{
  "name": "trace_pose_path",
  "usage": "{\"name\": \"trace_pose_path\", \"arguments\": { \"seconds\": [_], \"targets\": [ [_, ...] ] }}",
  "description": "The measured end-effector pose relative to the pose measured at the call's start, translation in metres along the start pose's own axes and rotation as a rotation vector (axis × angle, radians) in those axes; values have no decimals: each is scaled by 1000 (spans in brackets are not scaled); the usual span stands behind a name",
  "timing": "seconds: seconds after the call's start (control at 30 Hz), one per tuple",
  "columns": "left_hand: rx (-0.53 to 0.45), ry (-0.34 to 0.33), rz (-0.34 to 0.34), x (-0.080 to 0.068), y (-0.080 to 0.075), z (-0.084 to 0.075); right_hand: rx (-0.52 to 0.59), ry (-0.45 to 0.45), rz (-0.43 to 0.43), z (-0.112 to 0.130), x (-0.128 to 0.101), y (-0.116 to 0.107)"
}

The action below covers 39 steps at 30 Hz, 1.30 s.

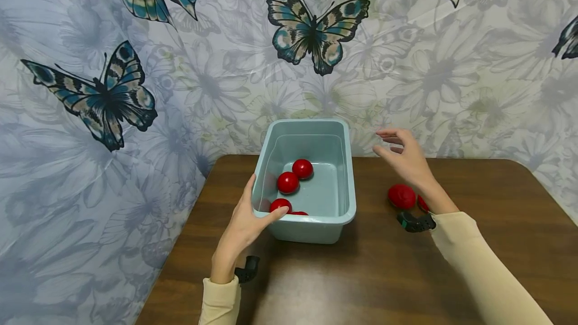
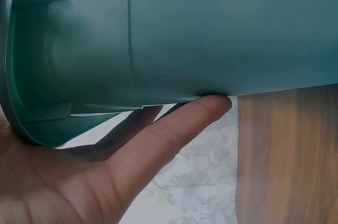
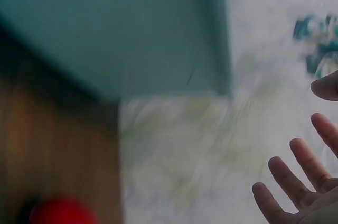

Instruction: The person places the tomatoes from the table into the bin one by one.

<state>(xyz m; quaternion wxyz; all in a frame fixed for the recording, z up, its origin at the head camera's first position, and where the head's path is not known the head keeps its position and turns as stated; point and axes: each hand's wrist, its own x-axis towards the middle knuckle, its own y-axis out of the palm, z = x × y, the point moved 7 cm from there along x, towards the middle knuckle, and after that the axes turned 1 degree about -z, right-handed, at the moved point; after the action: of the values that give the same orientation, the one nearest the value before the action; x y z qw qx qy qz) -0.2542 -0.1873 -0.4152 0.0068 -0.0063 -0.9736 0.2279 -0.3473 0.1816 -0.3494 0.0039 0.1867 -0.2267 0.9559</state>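
A teal plastic tub (image 1: 345,184) stands on a brown wooden table (image 1: 384,275) and holds several red balls (image 1: 287,182). My left hand (image 1: 246,219) grips the tub's near left rim, thumb hooked over the edge and fingers against the outer wall. The left wrist view shows that hand (image 2: 132,166) under the tub (image 2: 211,34). My right hand (image 1: 402,157) hovers open to the right of the tub and holds nothing. Its spread fingers (image 3: 296,182) show in the blurred right wrist view, apart from the tub (image 3: 116,28). Below that wrist a red ball (image 1: 401,196) lies on the table, also the red ball (image 3: 60,211).
A second red ball (image 1: 422,203) lies partly hidden behind my right wrist. A curtain printed with butterflies (image 1: 311,29) hangs behind and left of the table. The table's left edge runs close to my left arm.
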Motion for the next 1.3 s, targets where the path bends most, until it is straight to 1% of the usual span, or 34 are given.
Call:
{"name": "trace_pose_path", "arguments": {
  "seconds": [0.17,0.3,0.37,0.43,0.53,0.63,0.73,0.83,0.97,1.3],
  "targets": [
    [2,-5,5,1,0,-1,-144,66,-21,-48,-25,-38],
    [5,-15,7,0,1,0,-247,101,1,-82,-46,-57],
    [11,-25,4,0,-1,2,-296,103,35,-98,-53,-58],
    [14,-29,7,0,-1,3,-343,122,76,-114,-61,-58],
    [20,-35,10,0,-1,4,-386,158,144,-135,-72,-57],
    [18,-34,3,0,-1,4,-413,168,185,-151,-80,-54],
    [16,-29,2,1,0,4,-446,157,197,-161,-85,-53],
    [18,-19,5,1,1,2,-483,132,189,-164,-87,-54],
    [15,-19,-2,1,1,1,-513,101,185,-164,-86,-54],
    [-8,-14,6,1,1,2,-538,107,173,-163,-86,-52]
  ]
}}
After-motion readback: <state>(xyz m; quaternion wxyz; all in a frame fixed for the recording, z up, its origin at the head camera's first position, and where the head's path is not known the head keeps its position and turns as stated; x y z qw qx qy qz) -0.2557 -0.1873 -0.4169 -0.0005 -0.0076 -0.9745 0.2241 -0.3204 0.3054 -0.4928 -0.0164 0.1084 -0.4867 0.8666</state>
